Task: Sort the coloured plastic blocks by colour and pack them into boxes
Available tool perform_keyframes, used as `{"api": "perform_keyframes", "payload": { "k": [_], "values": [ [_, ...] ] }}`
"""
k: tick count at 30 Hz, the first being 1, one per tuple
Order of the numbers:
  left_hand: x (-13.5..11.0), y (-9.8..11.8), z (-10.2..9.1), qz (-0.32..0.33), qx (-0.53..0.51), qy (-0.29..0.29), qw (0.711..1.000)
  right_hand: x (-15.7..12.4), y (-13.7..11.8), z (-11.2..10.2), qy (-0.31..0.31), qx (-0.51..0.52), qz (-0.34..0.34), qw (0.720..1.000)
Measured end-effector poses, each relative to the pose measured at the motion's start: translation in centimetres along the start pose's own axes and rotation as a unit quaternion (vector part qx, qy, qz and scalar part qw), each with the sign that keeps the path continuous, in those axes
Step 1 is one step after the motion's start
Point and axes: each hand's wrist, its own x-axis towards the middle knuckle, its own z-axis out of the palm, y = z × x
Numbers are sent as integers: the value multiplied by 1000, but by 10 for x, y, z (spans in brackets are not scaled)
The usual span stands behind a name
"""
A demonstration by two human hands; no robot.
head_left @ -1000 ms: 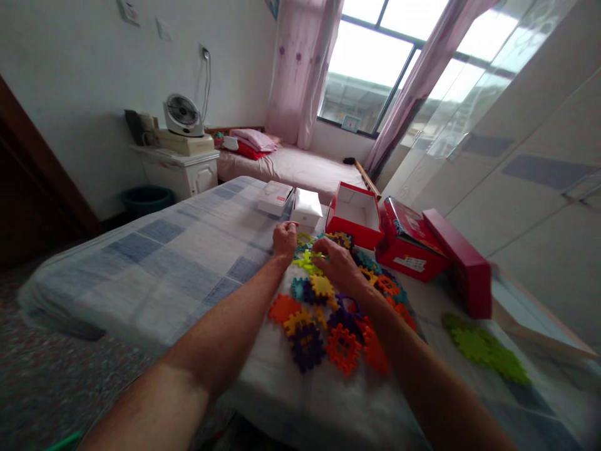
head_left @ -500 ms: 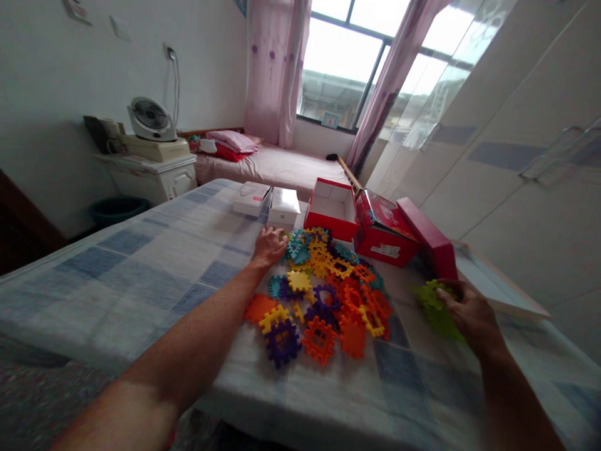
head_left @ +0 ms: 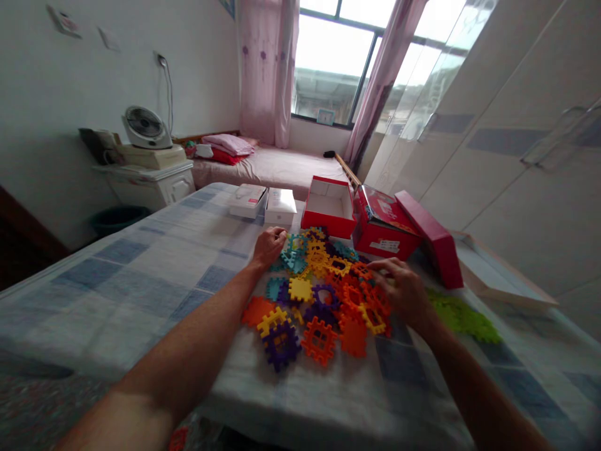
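A heap of interlocking plastic building blocks (head_left: pixel 300 289), flat and notch-edged, lies on the table in orange, yellow, purple and teal. At its far left edge, beside the teal pieces (head_left: pixel 295 258), my left hand (head_left: pixel 268 245) is closed with fingers curled; what they hold, if anything, is hidden. My right hand (head_left: pixel 402 289) is over the heap's right side, its fingers stretched out and apart near the orange pieces (head_left: pixel 362 270). Nothing shows in its grip. To the right of that forearm, a group of lime-green blocks (head_left: pixel 464 318) lies on the cloth.
Behind the heap stand two white boxes (head_left: pixel 280 207), an open red box (head_left: pixel 328 207) and a red printed box (head_left: pixel 385 225). A long red lid (head_left: pixel 431 241) leans at the right near a pale shallow tray (head_left: pixel 504 275). A checked tablecloth (head_left: pixel 154 282) covers the table.
My right hand has let go of the green piece among the lime-green blocks and moved left to the heap. My left hand stays at the heap's far left edge.
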Motion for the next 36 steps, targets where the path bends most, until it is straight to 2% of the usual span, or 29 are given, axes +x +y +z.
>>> {"api": "perform_keyframes", "payload": {
  "k": [3, 5, 8, 13, 19, 26, 31, 36],
  "values": [
    [1, 2, 0, -15, -45, 2, 999, 14, -40, 21, -94, -4, -99, 991],
    [1, 1, 0, -22, -68, 6, 997, 22, -58, 35, -146, -47, -128, 980],
    [2, 1, 1, -29, -90, 11, 995, 31, -75, 53, -189, -145, -111, 965],
    [3, -1, 3, -42, -117, 27, 992, 33, -88, 70, -178, -208, -75, 959],
    [5, -1, 3, -81, -176, 75, 978, 37, -88, 79, -150, -197, -56, 967],
    [11, -5, -1, -127, -245, 149, 949, 40, -74, 89, -136, -92, -62, 984],
    [14, -11, -1, -136, -272, 167, 938, 37, -67, 87, -146, -16, -113, 983],
    [14, -11, 0, -125, -279, 173, 936, 37, -63, 89, -167, -6, -124, 978]
  ]
}}
